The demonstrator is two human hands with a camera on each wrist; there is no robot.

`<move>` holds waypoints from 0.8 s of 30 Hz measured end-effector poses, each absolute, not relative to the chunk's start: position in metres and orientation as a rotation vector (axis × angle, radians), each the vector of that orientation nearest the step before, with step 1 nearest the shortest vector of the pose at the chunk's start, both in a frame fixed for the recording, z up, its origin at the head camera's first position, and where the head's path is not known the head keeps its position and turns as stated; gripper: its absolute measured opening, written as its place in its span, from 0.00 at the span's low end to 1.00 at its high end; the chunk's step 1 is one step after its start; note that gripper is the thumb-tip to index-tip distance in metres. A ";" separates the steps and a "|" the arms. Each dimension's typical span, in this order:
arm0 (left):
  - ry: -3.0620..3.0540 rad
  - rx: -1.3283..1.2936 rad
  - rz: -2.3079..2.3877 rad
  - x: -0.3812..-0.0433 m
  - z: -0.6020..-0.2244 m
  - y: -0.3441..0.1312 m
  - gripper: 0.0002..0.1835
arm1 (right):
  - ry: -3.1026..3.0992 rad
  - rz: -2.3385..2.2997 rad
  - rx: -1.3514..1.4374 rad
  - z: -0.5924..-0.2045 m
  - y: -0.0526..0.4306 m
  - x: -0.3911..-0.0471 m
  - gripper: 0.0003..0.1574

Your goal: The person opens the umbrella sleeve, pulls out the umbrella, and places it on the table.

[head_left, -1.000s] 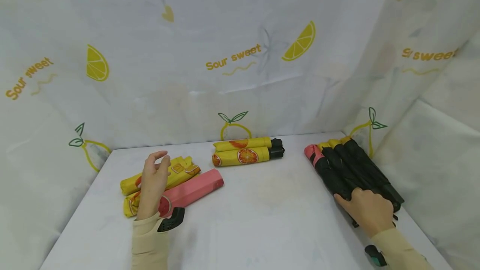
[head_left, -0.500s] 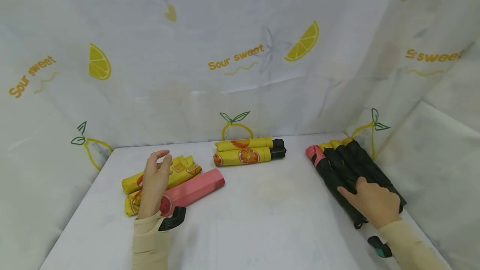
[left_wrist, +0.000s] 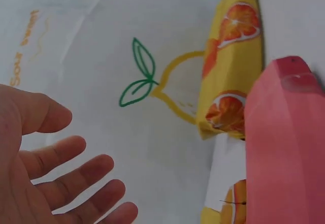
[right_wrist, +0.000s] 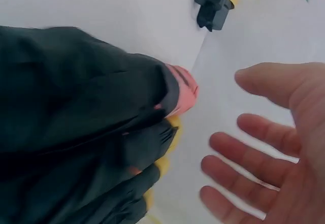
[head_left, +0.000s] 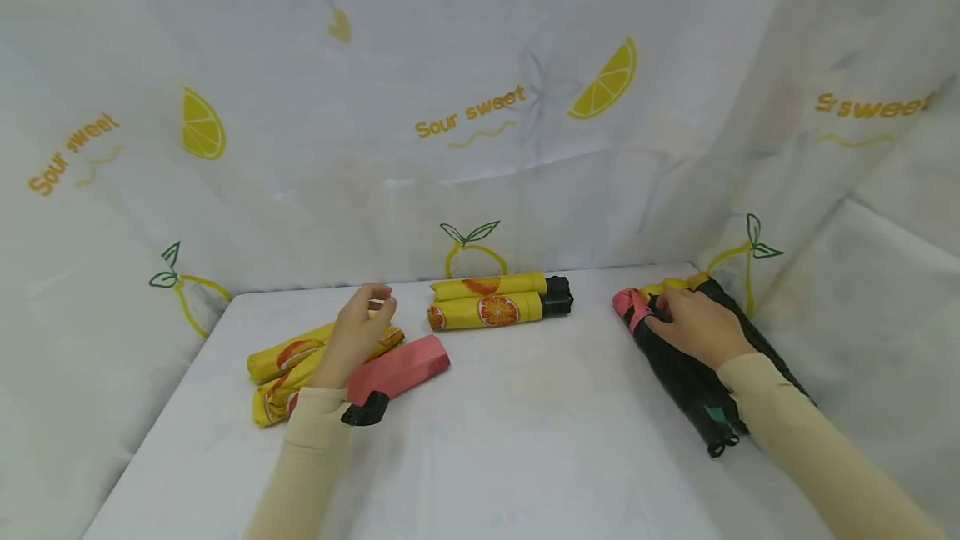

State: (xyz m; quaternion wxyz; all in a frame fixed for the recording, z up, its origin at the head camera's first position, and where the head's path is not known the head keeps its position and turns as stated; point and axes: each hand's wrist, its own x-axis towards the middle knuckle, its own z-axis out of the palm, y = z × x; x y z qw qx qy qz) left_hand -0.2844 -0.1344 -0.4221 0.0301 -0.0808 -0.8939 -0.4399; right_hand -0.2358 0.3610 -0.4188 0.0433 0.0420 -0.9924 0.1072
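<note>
My left hand (head_left: 352, 332) hovers with loosely bent fingers over two yellow folded umbrellas (head_left: 288, 352) and a pink one (head_left: 405, 363) at the left of the table. In the left wrist view its fingers (left_wrist: 86, 176) are spread and hold nothing; the pink umbrella (left_wrist: 284, 142) lies to their right. Over the far ends of several black folded umbrellas (head_left: 678, 386) is my right hand (head_left: 701, 327). The right wrist view shows that hand (right_wrist: 284, 158) holding nothing, apart from the black umbrellas (right_wrist: 76, 97), whose tips are pink and yellow.
Two more yellow umbrellas (head_left: 487, 311) with orange-slice prints and black handles lie side by side at the back middle. A white table (head_left: 525, 440) bears everything. White cloth (head_left: 337, 173) with lemon prints hangs behind it and along the sides.
My right hand has moved from the near ends of the black umbrellas to their far ends. My left hand has shifted a little right and forward. The umbrellas look unmoved.
</note>
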 end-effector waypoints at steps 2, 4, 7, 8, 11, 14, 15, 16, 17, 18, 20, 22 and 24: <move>-2.811 -0.339 -1.253 -0.295 -0.423 -0.130 0.21 | -3.001 0.277 0.182 -0.417 0.351 -0.249 0.26; -2.878 -0.415 -1.124 -0.306 -0.423 -0.126 0.21 | -2.986 0.238 0.223 -0.415 0.341 -0.263 0.26; -2.977 -0.508 -0.914 -0.320 -0.421 -0.120 0.22 | -2.989 0.208 0.275 -0.413 0.325 -0.279 0.27; -3.002 -0.544 -0.838 -0.323 -0.421 -0.117 0.23 | -2.991 0.196 0.287 -0.412 0.320 -0.284 0.27; -3.045 -0.650 -0.637 -0.332 -0.417 -0.108 0.24 | -3.019 0.163 0.328 -0.411 0.304 -0.297 0.27; -3.064 -0.731 -0.501 -0.340 -0.412 -0.097 0.25 | -3.075 0.150 0.326 -0.413 0.288 -0.310 0.27; -3.075 -0.750 -0.462 -0.342 -0.411 -0.094 0.25 | -3.097 0.147 0.332 -0.414 0.283 -0.314 0.27; -3.089 -0.762 -0.436 -0.344 -0.409 -0.090 0.26 | -3.118 0.152 0.336 -0.415 0.278 -0.317 0.27; -3.105 -0.774 -0.400 -0.347 -0.409 -0.086 0.27 | -3.138 0.160 0.336 -0.416 0.275 -0.321 0.28; -3.122 -0.787 -0.364 -0.350 -0.408 -0.082 0.27 | -3.157 0.169 0.338 -0.417 0.271 -0.324 0.28; -3.152 -0.813 -0.280 -0.354 -0.408 -0.075 0.29 | -3.189 0.176 0.359 -0.419 0.266 -0.329 0.30; -3.175 -0.831 -0.204 -0.357 -0.410 -0.068 0.30 | -3.215 0.181 0.375 -0.423 0.262 -0.334 0.31; -3.192 -0.840 -0.130 -0.359 -0.413 -0.062 0.31 | -3.235 0.184 0.379 -0.426 0.259 -0.338 0.32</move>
